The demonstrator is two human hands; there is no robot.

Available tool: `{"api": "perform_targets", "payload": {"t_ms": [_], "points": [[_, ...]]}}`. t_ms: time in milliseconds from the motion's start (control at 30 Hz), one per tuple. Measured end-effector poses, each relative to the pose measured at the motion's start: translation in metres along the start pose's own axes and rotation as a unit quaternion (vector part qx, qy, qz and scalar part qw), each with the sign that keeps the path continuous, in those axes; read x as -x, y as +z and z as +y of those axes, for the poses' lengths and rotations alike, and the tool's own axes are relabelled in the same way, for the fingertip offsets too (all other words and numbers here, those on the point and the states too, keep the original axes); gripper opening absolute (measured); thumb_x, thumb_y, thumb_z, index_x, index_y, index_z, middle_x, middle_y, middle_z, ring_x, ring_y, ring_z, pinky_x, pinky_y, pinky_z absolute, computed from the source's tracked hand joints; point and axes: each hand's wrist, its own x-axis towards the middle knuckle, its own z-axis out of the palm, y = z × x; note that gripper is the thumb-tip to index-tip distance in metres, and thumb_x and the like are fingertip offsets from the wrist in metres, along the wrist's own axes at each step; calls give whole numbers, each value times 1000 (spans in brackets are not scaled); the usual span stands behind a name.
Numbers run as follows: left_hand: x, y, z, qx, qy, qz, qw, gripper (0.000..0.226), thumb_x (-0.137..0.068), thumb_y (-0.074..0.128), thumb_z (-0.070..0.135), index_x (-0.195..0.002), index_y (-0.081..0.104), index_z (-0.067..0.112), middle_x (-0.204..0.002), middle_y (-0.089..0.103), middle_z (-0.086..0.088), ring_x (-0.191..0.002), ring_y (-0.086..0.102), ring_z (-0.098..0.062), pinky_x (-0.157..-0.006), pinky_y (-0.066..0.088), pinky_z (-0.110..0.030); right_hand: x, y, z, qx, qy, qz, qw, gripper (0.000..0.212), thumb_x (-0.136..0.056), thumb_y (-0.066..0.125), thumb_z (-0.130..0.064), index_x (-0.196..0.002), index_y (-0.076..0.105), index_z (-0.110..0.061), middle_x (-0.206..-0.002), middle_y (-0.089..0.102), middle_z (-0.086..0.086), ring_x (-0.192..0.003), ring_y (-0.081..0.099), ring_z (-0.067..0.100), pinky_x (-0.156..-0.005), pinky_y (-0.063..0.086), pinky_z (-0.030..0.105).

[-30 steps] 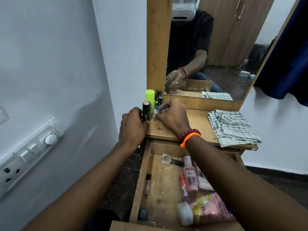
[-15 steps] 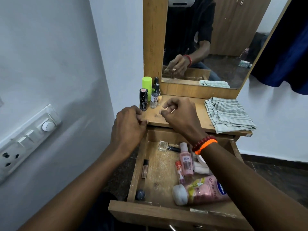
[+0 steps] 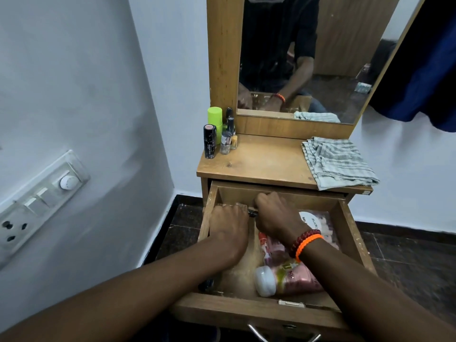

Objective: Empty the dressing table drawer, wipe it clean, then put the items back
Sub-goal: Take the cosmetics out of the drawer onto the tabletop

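Change: both hands have dropped from the tabletop edge into the open drawer (image 3: 350, 233) since 0.5 s ago; camera view tipped down too, drawer front + metal handle (image 3: 256, 334) now showing.
Left hand (image 3: 228, 224): back of hand up, fingers curled under at drawer's back-left; whether it holds anything can't be told, fingertips hidden.
Right hand (image 3: 276, 215): fingers curled, seems to pinch a small dark thing (image 3: 253, 213) between the 2 hands; item too hidden to name.
Drawer contents: pink tube w/ white cap (image 3: 288, 280) lying near front; pink bottles (image 3: 271, 245) partly under right wrist; packet w/ round white label (image 3: 313, 222) at back-right, text cut off; dark round thing (image 3: 206, 283) at front-left, half behind left forearm.
Tabletop: black stick (image 3: 209, 141), green cylinder (image 3: 214, 119), small nail-polish bottles (image 3: 228, 139) grouped back-left, upright; striped cloth (image 3: 338, 162) at right, overhanging edge.
Mirror (image 3: 308, 58): reflects arms only; hands blurred.
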Motion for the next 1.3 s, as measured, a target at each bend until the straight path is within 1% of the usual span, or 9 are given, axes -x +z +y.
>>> {"api": "perform_targets", "payload": {"t_ms": [233, 400, 500, 733, 900, 1067, 1133, 1200, 1300], "points": [[9, -2, 8, -27, 16, -85, 996, 17, -102, 54, 16, -114, 66, 13, -109, 70, -4, -91, 64, -16, -73, 43, -29, 2, -1, 2, -34, 7, 5, 999, 16, -93, 60, -20, -108, 59, -17, -112, 62, 11, -100, 64, 35, -80, 53, 42], [22, -4, 15, -40, 42, -125, 990, 24, -100, 58, 19, -120, 65, 9, -117, 66, -8, -102, 64, -19, -83, 52, -31, 2, -5, 4, -108, 8, 57, 993, 14, -79, 63, -29, -86, 70, -19, -86, 69, 1, -80, 67, 26, -64, 58, 40], [27, -6, 16, -53, 44, -146, 987, 24, -100, 57, 20, -119, 63, 6, -114, 65, -10, -91, 59, -20, -83, 54, -32, 1, -8, 5, -142, -1, 61, 988, 6, -78, 69, -23, -77, 71, -18, -75, 67, -3, -70, 65, 20, -60, 59, 40], [31, -12, 14, -8, 48, -131, 990, 23, -102, 56, 17, -122, 63, 7, -118, 65, -10, -103, 64, -21, -81, 48, -32, 4, -16, 9, -178, 1, 70, 982, 8, -83, 75, -21, -83, 68, -23, -78, 64, -6, -71, 63, 14, -60, 59, 37], [34, -26, -5, 147, 22, -73, 986, 28, -98, 60, 10, -126, 60, 12, -125, 61, -10, -111, 64, -26, -81, 48, -33, 10, -37, 7, -207, 16, 95, 974, 5, -80, 78, -16, -81, 73, -18, -71, 66, -5, -68, 64, 13, -59, 60, 38], [29, -54, -45, 323, -39, 36, 945, 9, -87, 74, 13, -94, 74, 19, -86, 66, 3, -85, 70, -19, -74, 59, -34, 6, -78, -1, -279, 17, 127, 952, 14, -79, 85, -21, -73, 73, -15, -67, 71, -4, -62, 67, 3, -54, 53, 18], [18, -63, -65, 370, -70, 108, 920, 11, -83, 81, 19, -92, 78, 23, -82, 69, 8, -75, 68, -8, -62, 54, -21, -1, -95, -6, -299, 10, 149, 943, 19, -78, 87, -23, -72, 73, -12, -62, 69, -7, -54, 62, -4, -49, 46, 12], [5, -71, -84, 416, -85, 187, 886, 15, -81, 85, 22, -95, 78, 22, -83, 72, 9, -72, 66, 0, -59, 47, -9, -11, -109, -12, -330, 7, 163, 930, 23, -79, 87, -25, -76, 71, -8, -63, 70, -2, -51, 61, -2, -50, 50, 16], [-16, -74, -106, 447, -98, 283, 843, 25, -80, 87, 19, -103, 78, 17, -85, 74, 5, -77, 71, -7, -71, 60, -24, -34, -122, -19, -355, 4, 191, 915, 27, -81, 87, -27, -79, 69, -7, -67, 73, 2, -55, 67, 2, -55, 59, 29]]}}
